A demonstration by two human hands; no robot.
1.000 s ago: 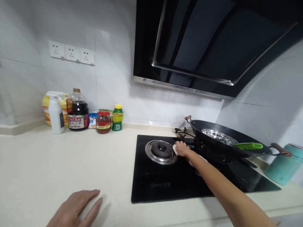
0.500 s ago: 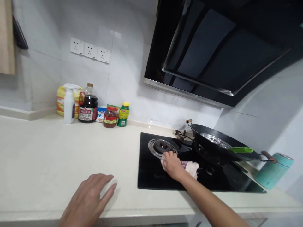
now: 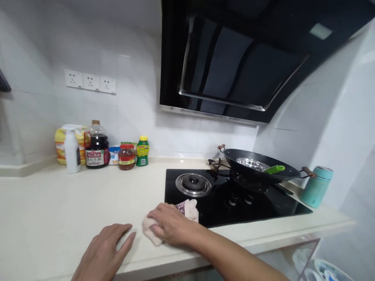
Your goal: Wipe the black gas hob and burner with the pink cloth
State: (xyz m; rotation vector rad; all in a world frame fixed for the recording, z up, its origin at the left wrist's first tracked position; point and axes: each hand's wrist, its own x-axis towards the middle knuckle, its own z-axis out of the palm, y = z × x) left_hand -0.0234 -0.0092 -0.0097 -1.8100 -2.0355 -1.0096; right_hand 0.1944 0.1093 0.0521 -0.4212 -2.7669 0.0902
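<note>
My right hand point(image 3: 170, 224) is closed on a pale cloth point(image 3: 151, 230) with a purple print. The cloth lies across the front left corner of the black glass cooktop point(image 3: 222, 212), partly on the cream countertop point(image 3: 111, 203). Over the counter's front part, my left hand point(image 3: 104, 249) is open and holds nothing, its thumb and fingers apart. Behind the cloth is the left burner point(image 3: 193, 184), bare, with a metal ring around it.
A black wok point(image 3: 260, 175) holding a steel piece and a green-handled utensil sits on the right burner. Beside it stands a turquoise canister point(image 3: 317, 187). A soy sauce jug point(image 3: 97, 150), spray bottle point(image 3: 72, 152) and jars line the wall. A range hood point(image 3: 222, 70) hangs above.
My right hand has moved the cloth left and toward me, from beside the left burner to the cooktop's front left corner. My left hand stays open. The camera view has shifted.
</note>
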